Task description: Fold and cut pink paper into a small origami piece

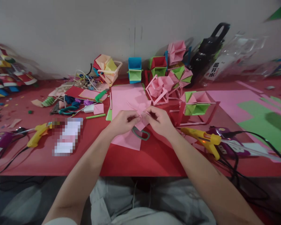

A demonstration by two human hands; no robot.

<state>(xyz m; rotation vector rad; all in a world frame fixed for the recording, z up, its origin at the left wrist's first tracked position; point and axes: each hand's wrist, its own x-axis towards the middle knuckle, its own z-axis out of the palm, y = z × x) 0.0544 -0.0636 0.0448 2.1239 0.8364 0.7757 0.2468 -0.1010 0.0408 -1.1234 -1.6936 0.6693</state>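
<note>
A small folded piece of pink paper (142,124) is pinched between both hands at the middle of the table. My left hand (125,122) grips its left side with thumb and fingers closed. On the other side, my right hand (160,120) pinches the same paper near its centre. Just below the fingers lie grey-green scissors (145,137); only the handle loops show, and the rest is covered. Underneath is a large pink sheet (125,97), with green paper (109,114) peeking out at its left edge.
Folded-paper models (159,87) line the wall side. Yellow glue guns (39,134) (202,137) with trailing cords lie at both sides. A phone (69,136) is left of my arm. A black bottle (207,47) and clear plastic bottle (221,62) stand back right. Craft scraps (77,93) pile at left.
</note>
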